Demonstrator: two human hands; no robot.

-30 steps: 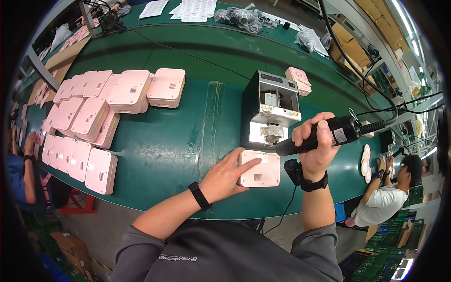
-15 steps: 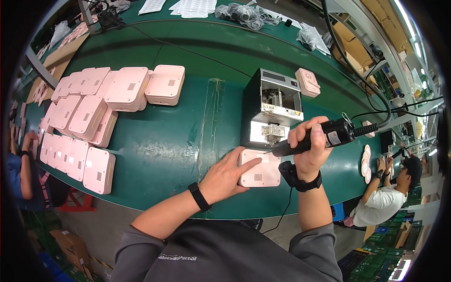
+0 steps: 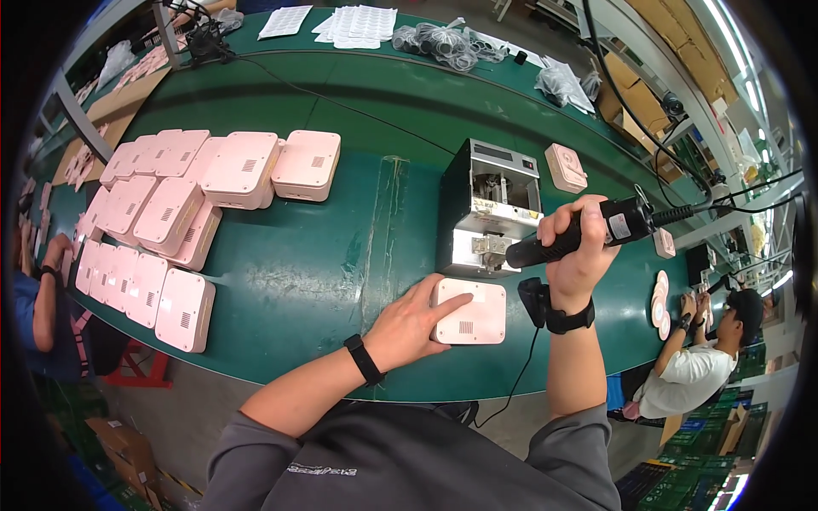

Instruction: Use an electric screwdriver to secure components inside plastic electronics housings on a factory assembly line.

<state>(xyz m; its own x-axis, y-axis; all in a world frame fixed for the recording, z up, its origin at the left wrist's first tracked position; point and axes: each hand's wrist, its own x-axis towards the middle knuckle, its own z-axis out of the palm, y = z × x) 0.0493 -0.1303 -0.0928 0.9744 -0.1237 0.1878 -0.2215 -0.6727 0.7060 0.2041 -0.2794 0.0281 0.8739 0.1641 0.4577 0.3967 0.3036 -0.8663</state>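
Observation:
On the green table in front of me lies a pale pink square plastic case (image 3: pixel 487 317) with a grilled patch on its upper face. My left hand (image 3: pixel 415 322) holds it from its left side, index finger stretched across the top. My right hand (image 3: pixel 576 247) is wrapped round a black electric screwdriver (image 3: pixel 558 241), its cable leading off to the right. The screwdriver's nose points left, at the front of a black and silver screw feeder (image 3: pixel 503 213) standing just beyond the case. Its bit is hard to make out against the metal.
Many similar pink cases (image 3: pixel 181 213) stand in rows and stacks on the left. Another pink case (image 3: pixel 566 167) lies behind the feeder. Round pink parts (image 3: pixel 660 302) lie at the right, near a seated co-worker (image 3: pixel 699 358). Bagged cables (image 3: pixel 447 43) and white sheets (image 3: pixel 358 25) lie at the back.
My right hand has lifted the screwdriver off the pink case and brought its nose to the feeder's front. My left hand stays on the case.

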